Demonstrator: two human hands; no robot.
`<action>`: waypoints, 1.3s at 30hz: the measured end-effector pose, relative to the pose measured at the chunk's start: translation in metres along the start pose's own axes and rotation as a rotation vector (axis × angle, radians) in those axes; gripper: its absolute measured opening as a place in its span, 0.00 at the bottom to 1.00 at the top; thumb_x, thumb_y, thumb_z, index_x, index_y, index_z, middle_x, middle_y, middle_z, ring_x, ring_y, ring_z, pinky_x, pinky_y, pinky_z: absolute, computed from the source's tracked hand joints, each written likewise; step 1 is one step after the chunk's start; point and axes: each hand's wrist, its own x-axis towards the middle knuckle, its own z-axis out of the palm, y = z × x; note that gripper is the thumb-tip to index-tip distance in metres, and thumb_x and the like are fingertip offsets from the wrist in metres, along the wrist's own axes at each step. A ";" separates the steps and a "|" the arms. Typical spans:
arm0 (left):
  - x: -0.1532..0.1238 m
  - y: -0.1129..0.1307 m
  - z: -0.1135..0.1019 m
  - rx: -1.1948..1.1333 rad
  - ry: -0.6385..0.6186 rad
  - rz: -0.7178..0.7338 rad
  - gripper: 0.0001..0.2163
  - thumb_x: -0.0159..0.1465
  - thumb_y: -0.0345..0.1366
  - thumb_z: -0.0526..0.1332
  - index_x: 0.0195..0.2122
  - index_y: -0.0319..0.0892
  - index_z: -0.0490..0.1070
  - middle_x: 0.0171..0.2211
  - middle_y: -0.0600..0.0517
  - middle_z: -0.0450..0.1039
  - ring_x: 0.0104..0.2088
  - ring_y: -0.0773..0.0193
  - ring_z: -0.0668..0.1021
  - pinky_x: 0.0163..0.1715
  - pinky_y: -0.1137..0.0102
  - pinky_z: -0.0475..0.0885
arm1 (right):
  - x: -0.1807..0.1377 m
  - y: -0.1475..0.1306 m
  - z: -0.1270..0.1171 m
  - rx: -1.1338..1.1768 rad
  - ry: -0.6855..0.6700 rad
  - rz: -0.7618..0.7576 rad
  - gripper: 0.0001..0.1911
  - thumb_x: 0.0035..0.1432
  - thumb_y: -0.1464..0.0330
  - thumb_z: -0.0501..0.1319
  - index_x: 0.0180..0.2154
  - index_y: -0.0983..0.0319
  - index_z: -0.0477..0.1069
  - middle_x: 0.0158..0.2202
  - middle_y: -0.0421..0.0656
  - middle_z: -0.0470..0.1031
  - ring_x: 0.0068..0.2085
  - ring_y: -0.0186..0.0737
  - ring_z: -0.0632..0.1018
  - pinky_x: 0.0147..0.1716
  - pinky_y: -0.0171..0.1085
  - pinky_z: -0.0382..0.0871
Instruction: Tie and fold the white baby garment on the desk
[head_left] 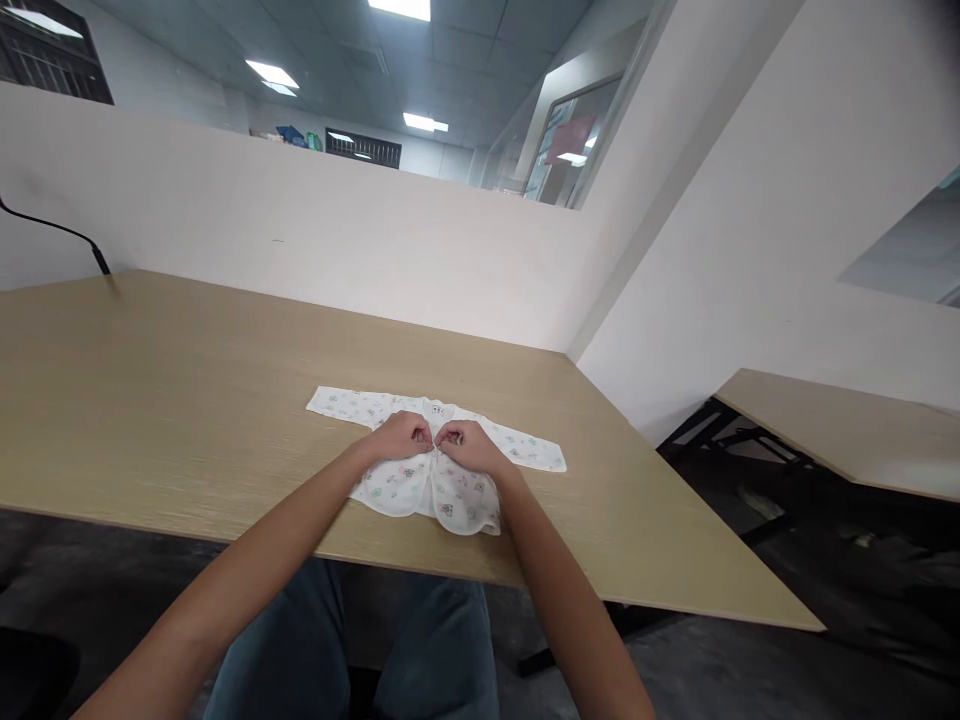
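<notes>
A small white long-sleeved baby shirt point(397, 485) with a faint printed pattern lies face up on the table, its sleeves spread to both sides. Its front opening runs down the middle, and the rounded lower edges part slightly near the hem. My left hand point(405, 435) pinches the left front edge of the shirt at mid-chest. Close beside it, my right hand point(466, 445) pinches the right front edge. The fingertips of both hands nearly meet at the opening. Whatever fastener lies between the fingers is too small to make out.
The wooden table point(187, 400) reaches to a white partition wall point(360, 240) with a window above it. A black cable point(52, 228) hangs at the far left. Beyond the right wall stands another table point(840, 420). My legs are under the near edge.
</notes>
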 end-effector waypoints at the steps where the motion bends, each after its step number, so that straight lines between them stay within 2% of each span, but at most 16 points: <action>1: 0.000 0.000 0.000 0.001 -0.002 -0.005 0.07 0.57 0.38 0.64 0.32 0.42 0.79 0.31 0.53 0.78 0.32 0.66 0.76 0.32 0.74 0.64 | 0.000 -0.001 0.000 0.002 -0.001 0.002 0.09 0.51 0.74 0.59 0.31 0.63 0.79 0.29 0.40 0.76 0.31 0.34 0.71 0.33 0.32 0.64; 8: 0.003 -0.002 0.002 0.108 -0.029 0.000 0.06 0.59 0.38 0.63 0.30 0.42 0.78 0.27 0.55 0.75 0.30 0.67 0.73 0.32 0.73 0.60 | -0.001 -0.006 -0.001 0.022 -0.009 -0.002 0.07 0.51 0.73 0.61 0.30 0.63 0.78 0.28 0.40 0.75 0.30 0.34 0.71 0.32 0.32 0.64; 13: 0.000 0.000 0.002 0.039 -0.014 -0.001 0.08 0.59 0.38 0.60 0.33 0.43 0.78 0.30 0.54 0.77 0.31 0.67 0.74 0.31 0.74 0.62 | -0.002 -0.003 -0.001 0.031 -0.019 0.008 0.05 0.51 0.70 0.63 0.30 0.63 0.78 0.29 0.41 0.76 0.31 0.34 0.72 0.33 0.32 0.65; 18: -0.001 0.005 0.001 0.008 0.020 -0.010 0.12 0.60 0.44 0.61 0.30 0.41 0.78 0.28 0.53 0.76 0.30 0.66 0.73 0.30 0.74 0.62 | -0.001 -0.001 0.000 0.000 -0.019 0.017 0.05 0.52 0.69 0.64 0.29 0.64 0.76 0.27 0.40 0.73 0.30 0.34 0.71 0.31 0.31 0.63; 28: 0.000 0.003 0.001 0.033 0.009 0.007 0.07 0.56 0.36 0.60 0.30 0.42 0.76 0.27 0.55 0.76 0.29 0.67 0.73 0.30 0.74 0.62 | 0.000 0.001 0.001 -0.039 -0.033 0.025 0.03 0.51 0.72 0.62 0.28 0.63 0.75 0.28 0.39 0.75 0.31 0.34 0.72 0.31 0.31 0.64; 39: -0.001 0.007 -0.003 0.090 -0.003 -0.007 0.06 0.54 0.35 0.60 0.28 0.43 0.77 0.28 0.54 0.77 0.31 0.66 0.75 0.32 0.73 0.62 | 0.000 0.003 -0.001 0.020 -0.066 0.060 0.05 0.51 0.72 0.62 0.29 0.64 0.77 0.28 0.40 0.75 0.31 0.34 0.72 0.32 0.32 0.64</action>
